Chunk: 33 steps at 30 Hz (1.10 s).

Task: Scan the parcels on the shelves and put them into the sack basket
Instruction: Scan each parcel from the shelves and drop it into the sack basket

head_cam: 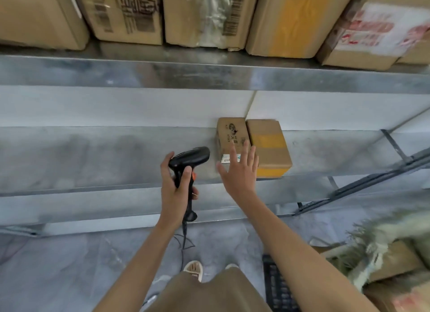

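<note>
Two small cardboard parcels stand side by side on the middle metal shelf (93,158): a printed one (229,135) with a white label, and to its right one with yellow tape (270,146). My right hand (239,172) is spread, fingers straight, in front of the printed parcel, hiding its lower part; contact is unclear. My left hand (174,186) grips the handle of a black barcode scanner (189,159) with an orange trigger, its head pointing toward the parcels. The sack basket (384,260), woven and frayed at the rim, stands at the lower right with boxes inside.
The upper shelf (209,74) carries a row of larger cardboard boxes (204,16). The scanner's cable hangs to the grey floor. A black crate (277,286) stands by my right leg. A dark metal brace (372,183) runs along the rack's right side.
</note>
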Available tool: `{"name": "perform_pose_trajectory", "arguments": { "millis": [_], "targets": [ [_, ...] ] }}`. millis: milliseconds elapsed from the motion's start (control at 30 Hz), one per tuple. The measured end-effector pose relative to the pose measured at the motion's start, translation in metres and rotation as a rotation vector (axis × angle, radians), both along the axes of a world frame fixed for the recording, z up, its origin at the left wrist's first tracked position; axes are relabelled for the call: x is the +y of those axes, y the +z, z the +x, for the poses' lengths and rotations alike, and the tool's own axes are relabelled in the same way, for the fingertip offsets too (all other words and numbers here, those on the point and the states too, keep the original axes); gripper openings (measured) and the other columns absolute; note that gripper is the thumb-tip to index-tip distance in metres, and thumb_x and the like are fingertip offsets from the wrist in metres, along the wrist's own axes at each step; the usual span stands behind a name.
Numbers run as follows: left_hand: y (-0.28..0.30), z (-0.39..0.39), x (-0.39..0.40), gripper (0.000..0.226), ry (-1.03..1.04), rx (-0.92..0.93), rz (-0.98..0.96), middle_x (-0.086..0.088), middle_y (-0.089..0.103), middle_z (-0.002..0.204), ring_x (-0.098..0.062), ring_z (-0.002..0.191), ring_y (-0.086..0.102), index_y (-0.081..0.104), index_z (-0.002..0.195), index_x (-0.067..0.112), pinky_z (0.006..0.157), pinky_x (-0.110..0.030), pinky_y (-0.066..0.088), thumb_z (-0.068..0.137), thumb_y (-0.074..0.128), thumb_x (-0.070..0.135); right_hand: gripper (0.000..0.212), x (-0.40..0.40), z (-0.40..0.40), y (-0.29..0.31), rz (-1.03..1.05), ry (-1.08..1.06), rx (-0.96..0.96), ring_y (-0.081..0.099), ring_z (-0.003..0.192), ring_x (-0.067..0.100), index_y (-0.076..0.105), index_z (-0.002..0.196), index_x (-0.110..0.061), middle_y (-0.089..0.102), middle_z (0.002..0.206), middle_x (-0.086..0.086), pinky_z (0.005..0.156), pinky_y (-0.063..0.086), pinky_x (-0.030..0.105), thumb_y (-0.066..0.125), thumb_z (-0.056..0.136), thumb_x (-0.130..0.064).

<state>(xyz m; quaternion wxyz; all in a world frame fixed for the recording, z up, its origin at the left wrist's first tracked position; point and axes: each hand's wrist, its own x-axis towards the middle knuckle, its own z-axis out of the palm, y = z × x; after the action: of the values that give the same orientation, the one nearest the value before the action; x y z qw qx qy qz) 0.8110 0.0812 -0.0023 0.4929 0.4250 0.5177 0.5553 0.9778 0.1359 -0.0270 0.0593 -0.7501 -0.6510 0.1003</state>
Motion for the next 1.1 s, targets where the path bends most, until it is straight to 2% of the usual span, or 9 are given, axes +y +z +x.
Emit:
{"name": "perform_pose_trajectory", "arguments": {
  "millis": [133,267,400,633,767,900,1000,1033,1100],
  "targets": [
    [-0.003,0.001,0.01,0.039,0.037,-0.013,-0.041,0.005,0.066,0.076,-0.018,0.048,0.054,0.035,0.135,0.041,0.049,-0.029,0.051,0.106,0.05,0.02,0.076,0.034,0.003,-0.005,0.004,0.037,-0.068,-0.016,0.153,0.037,-0.001,0.161,-0.027,-0.011,0.167,0.017,0.12,-0.01,0.055,0.035,0.102,-0.058],
    [-0.005,0.001,0.015,0.039,0.048,-0.012,-0.059,0.006,0.068,0.077,-0.015,0.048,0.055,0.036,0.132,0.046,0.048,-0.027,0.052,0.105,0.051,0.022,0.079,0.071,0.009,-0.009,-0.091,0.096,-0.203,-0.021,0.151,0.036,-0.008,0.159,-0.029,-0.016,0.166,0.016,0.118,-0.015,0.057,0.025,0.099,-0.068],
    [-0.012,0.0,0.016,0.041,0.099,0.001,-0.093,-0.002,0.068,0.081,-0.017,0.048,0.055,0.037,0.136,0.043,0.049,-0.029,0.052,0.105,0.053,0.023,0.081,0.076,0.004,-0.021,-0.146,0.098,-0.146,-0.019,0.152,0.038,-0.012,0.159,-0.031,-0.013,0.167,0.014,0.118,-0.014,0.058,0.026,0.098,-0.069],
    [-0.022,0.008,0.018,0.043,0.148,0.002,-0.154,0.004,0.066,0.076,-0.02,0.048,0.055,0.034,0.144,0.031,0.049,-0.03,0.05,0.106,0.051,0.021,0.066,0.04,-0.006,-0.034,0.07,0.126,-0.057,0.005,0.154,0.035,0.019,0.159,-0.032,0.018,0.167,0.007,0.122,0.005,0.054,0.035,0.101,-0.059],
    [-0.023,0.012,0.014,0.042,0.133,0.002,-0.148,0.003,0.066,0.077,-0.022,0.05,0.055,0.034,0.143,0.033,0.05,-0.031,0.052,0.106,0.051,0.021,0.063,0.027,-0.006,-0.036,0.25,0.061,0.117,0.025,0.151,0.029,0.041,0.153,-0.024,0.04,0.158,0.004,0.119,0.021,0.053,0.058,0.096,-0.045],
    [-0.022,0.011,0.012,0.044,0.163,-0.006,-0.168,0.0,0.066,0.079,-0.022,0.05,0.055,0.034,0.145,0.032,0.052,-0.033,0.051,0.106,0.051,0.021,0.059,0.03,-0.005,-0.029,0.248,-0.062,0.482,0.034,0.146,0.02,0.037,0.153,-0.029,0.038,0.159,-0.002,0.119,0.027,0.052,0.056,0.098,-0.037],
    [-0.021,0.01,0.011,0.045,0.17,-0.019,-0.181,-0.002,0.066,0.079,-0.022,0.05,0.055,0.033,0.145,0.034,0.053,-0.033,0.05,0.106,0.052,0.023,0.058,0.02,-0.006,-0.027,0.177,-0.114,0.844,0.056,0.117,0.012,0.028,0.154,-0.039,0.041,0.156,-0.007,0.104,0.048,0.036,0.049,0.102,-0.029],
    [-0.021,0.01,0.011,0.045,0.168,-0.02,-0.177,-0.001,0.066,0.079,-0.022,0.05,0.054,0.033,0.145,0.034,0.054,-0.034,0.05,0.106,0.051,0.023,0.057,0.016,-0.007,-0.028,0.152,-0.103,0.826,0.055,0.118,0.013,0.027,0.155,-0.039,0.04,0.157,-0.005,0.102,0.047,0.031,0.047,0.104,-0.027],
    [-0.02,0.008,0.01,0.045,0.165,-0.02,-0.167,0.0,0.065,0.077,-0.023,0.051,0.054,0.033,0.146,0.033,0.054,-0.034,0.05,0.106,0.051,0.023,0.051,0.013,-0.009,-0.03,0.11,-0.08,0.741,0.038,0.142,0.017,0.029,0.156,-0.033,0.027,0.164,-0.002,0.106,0.034,0.023,0.041,0.107,-0.026]
  ]
}}
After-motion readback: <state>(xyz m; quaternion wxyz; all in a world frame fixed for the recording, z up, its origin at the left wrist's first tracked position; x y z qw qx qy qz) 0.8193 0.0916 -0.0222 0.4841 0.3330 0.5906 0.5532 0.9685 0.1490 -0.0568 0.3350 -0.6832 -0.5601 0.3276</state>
